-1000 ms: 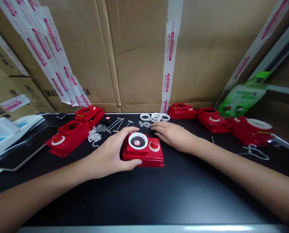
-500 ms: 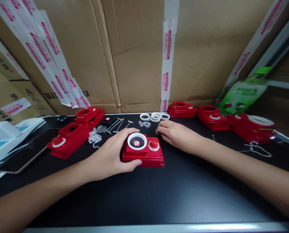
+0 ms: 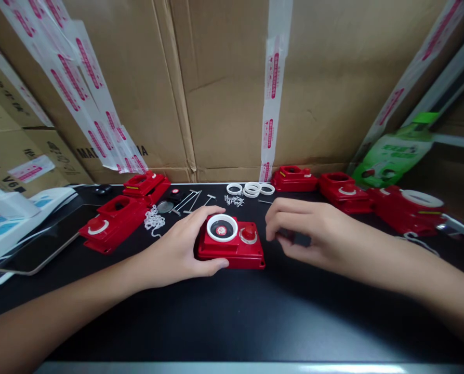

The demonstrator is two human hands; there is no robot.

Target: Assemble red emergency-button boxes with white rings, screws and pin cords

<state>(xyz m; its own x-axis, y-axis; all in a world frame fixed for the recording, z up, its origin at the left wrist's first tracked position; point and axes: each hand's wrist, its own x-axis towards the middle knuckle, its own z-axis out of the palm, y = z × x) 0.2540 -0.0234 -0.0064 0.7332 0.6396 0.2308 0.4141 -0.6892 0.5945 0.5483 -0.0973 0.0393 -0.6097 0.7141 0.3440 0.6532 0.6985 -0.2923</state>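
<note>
My left hand (image 3: pixel 179 249) is wrapped round the left end of a red plastic box (image 3: pixel 232 248) lying on the black table (image 3: pixel 232 317); the box has a white ring with a dark disc and a red round button on top. My right hand (image 3: pixel 307 234) hovers just right of the box with its fingers curled in a pinch, holding something small that I cannot make out. Beyond the box lie a heap of small screws (image 3: pixel 234 200), three white rings (image 3: pixel 251 188) and several metal T-shaped pins (image 3: pixel 188 200).
More red boxes stand at the left (image 3: pixel 113 221) and along the back right (image 3: pixel 343 191). A white chain (image 3: pixel 153 219) lies near the left ones. A tablet (image 3: pixel 40 249) sits far left, a green pouch (image 3: pixel 391 156) back right. Taped cardboard cartons (image 3: pixel 224 88) wall the table's rear.
My right hand has drawn back from the screw heap towards me and risen off the table, its fingers now closed in a pinch. My left hand keeps its hold on the box.
</note>
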